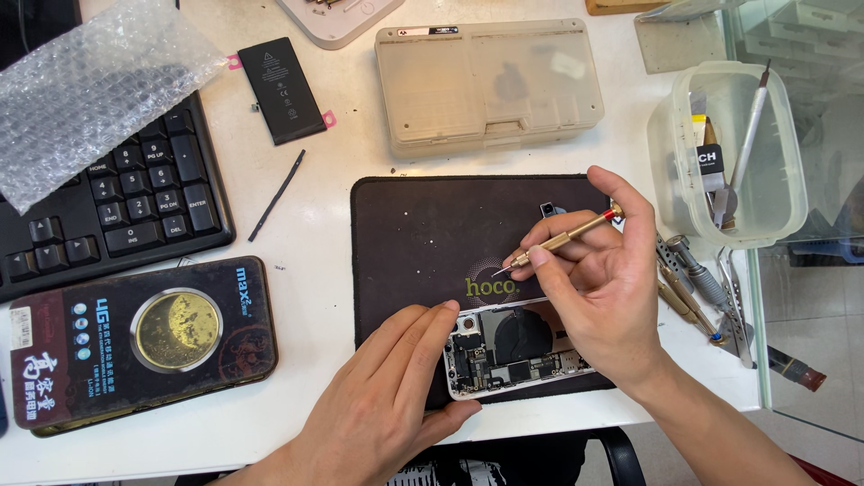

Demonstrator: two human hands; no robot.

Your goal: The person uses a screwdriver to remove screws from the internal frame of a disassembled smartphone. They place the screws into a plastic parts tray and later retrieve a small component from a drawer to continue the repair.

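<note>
A right hand (605, 297) closes its fingers (540, 256) around a brass-coloured screwdriver (562, 238), tip poised above an opened phone (513, 351) lying at the near edge of a dark work mat (414, 234) on the white desk (306, 225). The left hand (387, 396) steadies the phone's left end, fingers extended. A dark rectangular package (139, 337) with a round gold emblem lies left; a black battery (281, 90) and beige plastic case (490, 81) sit beyond.
</note>
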